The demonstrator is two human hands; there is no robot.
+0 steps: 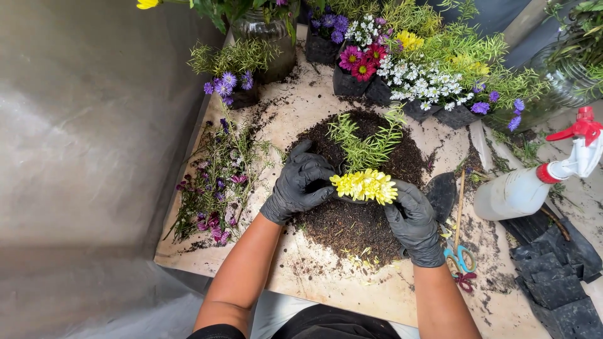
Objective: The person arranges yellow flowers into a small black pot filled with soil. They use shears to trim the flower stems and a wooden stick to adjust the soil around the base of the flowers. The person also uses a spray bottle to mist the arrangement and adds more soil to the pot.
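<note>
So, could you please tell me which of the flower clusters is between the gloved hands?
The yellow cluster, held over the soil pile; the purple, pink and white ones sit at the board's edges.

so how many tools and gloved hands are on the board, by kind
Gloved hands: 2, the left hand and the right hand, both on the yellow flower bunch
Spray bottles: 1, the spray bottle
Scissors: 1, the scissors
Total: 4

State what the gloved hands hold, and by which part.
Both hands, left hand and right hand, cup a small plant with yellow flowers from either side, low down, below the blooms, over the soil heap.
</note>
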